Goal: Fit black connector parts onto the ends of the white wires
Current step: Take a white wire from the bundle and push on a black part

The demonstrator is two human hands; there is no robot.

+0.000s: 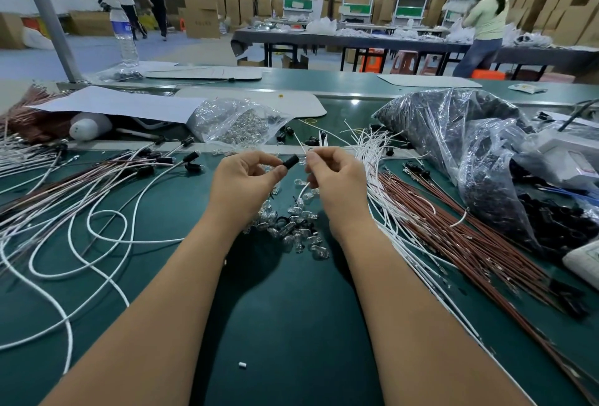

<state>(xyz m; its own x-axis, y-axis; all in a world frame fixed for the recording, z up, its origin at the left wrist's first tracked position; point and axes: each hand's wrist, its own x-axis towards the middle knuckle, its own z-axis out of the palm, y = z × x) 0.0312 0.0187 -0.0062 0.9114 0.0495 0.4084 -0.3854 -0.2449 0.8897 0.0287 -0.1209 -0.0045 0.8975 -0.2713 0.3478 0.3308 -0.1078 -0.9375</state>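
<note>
The left hand [240, 178] pinches a small matte black cylindrical plastic connector [290, 160] between thumb and fingertips. The right hand [334, 178] pinches a thin white insulated wire [300, 143], its end just beside the connector's open mouth. Bare green mat [291, 324] lies open below the wrists. Below the fingers, clear glass bulbs [291, 227] form a loose pile. Right of the fingers, straight white and brown wire bundles [453, 233] crowd the mat.
</note>
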